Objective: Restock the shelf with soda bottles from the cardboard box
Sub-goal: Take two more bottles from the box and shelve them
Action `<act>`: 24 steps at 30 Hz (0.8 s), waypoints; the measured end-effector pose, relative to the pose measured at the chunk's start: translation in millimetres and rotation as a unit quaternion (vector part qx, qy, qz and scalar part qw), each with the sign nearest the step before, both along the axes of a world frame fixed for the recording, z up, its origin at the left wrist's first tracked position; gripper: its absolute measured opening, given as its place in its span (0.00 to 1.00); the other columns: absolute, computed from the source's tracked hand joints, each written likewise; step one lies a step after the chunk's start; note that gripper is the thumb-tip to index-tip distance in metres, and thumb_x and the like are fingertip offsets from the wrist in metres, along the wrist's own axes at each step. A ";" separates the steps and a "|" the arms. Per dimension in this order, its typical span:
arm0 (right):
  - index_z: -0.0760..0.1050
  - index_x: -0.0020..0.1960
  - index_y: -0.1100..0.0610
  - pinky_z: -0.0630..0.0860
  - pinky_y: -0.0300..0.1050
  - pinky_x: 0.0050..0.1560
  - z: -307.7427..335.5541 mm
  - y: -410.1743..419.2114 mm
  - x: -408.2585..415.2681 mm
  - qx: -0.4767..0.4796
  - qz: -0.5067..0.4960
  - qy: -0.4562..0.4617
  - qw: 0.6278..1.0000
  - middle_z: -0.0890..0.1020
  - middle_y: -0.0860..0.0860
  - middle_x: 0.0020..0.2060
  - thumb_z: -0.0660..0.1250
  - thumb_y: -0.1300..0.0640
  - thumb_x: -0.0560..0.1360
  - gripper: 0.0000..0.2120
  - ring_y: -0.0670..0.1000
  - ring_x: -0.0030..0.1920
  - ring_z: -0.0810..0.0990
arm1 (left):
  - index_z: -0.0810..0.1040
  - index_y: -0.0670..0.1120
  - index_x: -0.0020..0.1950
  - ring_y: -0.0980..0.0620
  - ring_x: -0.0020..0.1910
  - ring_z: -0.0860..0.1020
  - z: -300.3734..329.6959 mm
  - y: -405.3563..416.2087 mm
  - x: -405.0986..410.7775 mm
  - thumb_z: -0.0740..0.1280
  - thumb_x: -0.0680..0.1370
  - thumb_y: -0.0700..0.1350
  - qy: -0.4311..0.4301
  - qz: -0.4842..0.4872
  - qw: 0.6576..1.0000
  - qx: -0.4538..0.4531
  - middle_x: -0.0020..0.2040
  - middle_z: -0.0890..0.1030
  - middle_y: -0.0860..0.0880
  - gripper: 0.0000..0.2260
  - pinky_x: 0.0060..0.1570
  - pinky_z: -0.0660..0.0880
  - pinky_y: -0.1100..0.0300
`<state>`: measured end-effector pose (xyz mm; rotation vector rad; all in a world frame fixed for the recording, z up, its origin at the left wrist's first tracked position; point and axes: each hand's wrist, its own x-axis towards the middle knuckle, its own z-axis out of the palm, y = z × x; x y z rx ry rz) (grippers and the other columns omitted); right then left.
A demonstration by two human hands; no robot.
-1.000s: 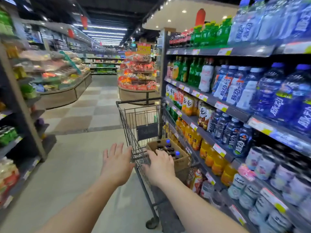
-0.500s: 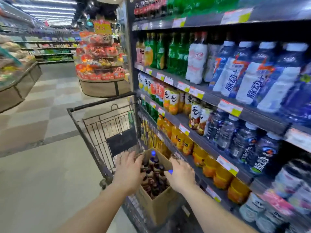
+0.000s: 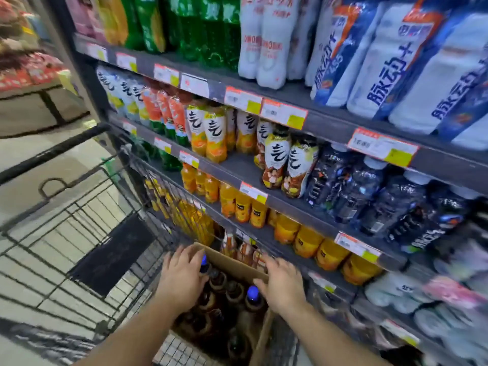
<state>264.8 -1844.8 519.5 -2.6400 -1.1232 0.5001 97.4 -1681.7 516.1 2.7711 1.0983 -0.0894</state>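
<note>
I've leaned in since a moment ago — the shelf [image 3: 266, 180] now fills my view from twelve to three o'clock. My left hand [image 3: 182, 281] and right hand [image 3: 284, 286], fingers spread, rest on the soda bottles [image 3: 232, 289] in the cardboard box [image 3: 235, 262] at six o'clock. Two blue caps show; roughly ten bottles, none shelved yet.

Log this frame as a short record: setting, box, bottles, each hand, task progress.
setting: shop aisle, wire cart alongside a drinks shelf
box: open cardboard box in the cart
bottles: dark soda bottles upright in the box, blue caps on at least two
left hand: left hand over the bottles at the box's left side, fingers open, nothing lifted
right hand: right hand at the box's right edge, fingers spread, nothing lifted
task progress: no bottle out of the box in hand yet
image quality: motion blur, labels partly unreadable
</note>
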 end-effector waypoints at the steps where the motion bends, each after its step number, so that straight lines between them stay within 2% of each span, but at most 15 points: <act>1: 0.59 0.75 0.45 0.64 0.51 0.69 -6.1 4.3 -4.6 -0.005 -0.029 0.009 1.000 0.71 0.50 0.68 0.63 0.40 0.75 0.30 0.56 0.69 0.67 | 0.57 0.53 0.76 0.44 0.76 0.54 -8.7 15.8 3.6 0.61 0.77 0.57 0.004 -0.024 1.000 -0.012 0.77 0.58 0.48 0.29 0.74 0.51 0.46; 5: 0.56 0.76 0.45 0.64 0.49 0.68 -27.7 20.4 -22.1 -0.019 -0.118 0.059 0.991 0.71 0.52 0.68 0.62 0.41 0.76 0.31 0.56 0.69 0.67 | 0.61 0.52 0.74 0.44 0.75 0.57 -39.0 67.8 19.8 0.62 0.75 0.59 0.013 -0.108 0.994 -0.024 0.75 0.62 0.47 0.29 0.73 0.55 0.46; 10: 0.57 0.76 0.45 0.64 0.47 0.69 -58.3 36.9 -39.2 -0.008 -0.179 0.099 0.979 0.70 0.51 0.69 0.67 0.43 0.75 0.34 0.54 0.70 0.65 | 0.66 0.49 0.73 0.41 0.72 0.64 -73.1 96.5 31.4 0.67 0.73 0.55 0.024 -0.172 0.983 -0.055 0.72 0.68 0.44 0.29 0.70 0.61 0.45; 14: 0.60 0.75 0.47 0.64 0.46 0.69 -88.4 39.1 -45.1 -0.029 -0.202 0.101 0.974 0.72 0.51 0.67 0.72 0.46 0.70 0.37 0.54 0.68 0.68 | 0.76 0.47 0.63 0.38 0.59 0.77 -103.0 113.3 30.1 0.72 0.63 0.57 0.030 -0.212 0.975 -0.065 0.60 0.79 0.42 0.30 0.56 0.74 0.41; 18: 0.61 0.75 0.50 0.64 0.46 0.69 -108.2 36.4 -41.5 -0.081 -0.160 0.058 0.982 0.73 0.51 0.66 0.70 0.51 0.71 0.34 0.55 0.67 0.69 | 0.79 0.47 0.60 0.36 0.57 0.79 -123.8 128.1 31.5 0.81 0.54 0.57 0.055 -0.231 0.969 -0.065 0.58 0.80 0.40 0.37 0.53 0.75 0.40; 20: 0.68 0.71 0.52 0.67 0.48 0.67 -112.8 35.6 -39.1 -0.089 -0.139 0.034 0.986 0.77 0.53 0.62 0.69 0.56 0.71 0.29 0.57 0.63 0.72 | 0.80 0.47 0.58 0.35 0.57 0.78 -132.2 135.1 33.1 0.81 0.52 0.56 0.068 -0.236 0.967 -0.067 0.58 0.79 0.39 0.36 0.53 0.75 0.40; 22: 0.76 0.60 0.52 0.73 0.49 0.59 -114.6 36.3 -36.4 -0.105 -0.120 0.014 0.987 0.81 0.53 0.52 0.70 0.58 0.68 0.20 0.58 0.55 0.77 | 0.82 0.48 0.55 0.33 0.56 0.77 -138.4 139.7 36.3 0.82 0.52 0.55 0.056 -0.241 0.966 -0.069 0.58 0.78 0.37 0.33 0.54 0.75 0.41; 24: 0.78 0.49 0.50 0.75 0.49 0.49 -113.6 37.1 -34.3 -0.103 -0.121 -0.004 0.987 0.81 0.51 0.41 0.73 0.57 0.63 0.15 0.57 0.46 0.78 | 0.83 0.49 0.52 0.32 0.57 0.76 -141.9 141.6 40.2 0.82 0.52 0.54 0.044 -0.239 0.967 -0.076 0.60 0.77 0.37 0.30 0.56 0.73 0.40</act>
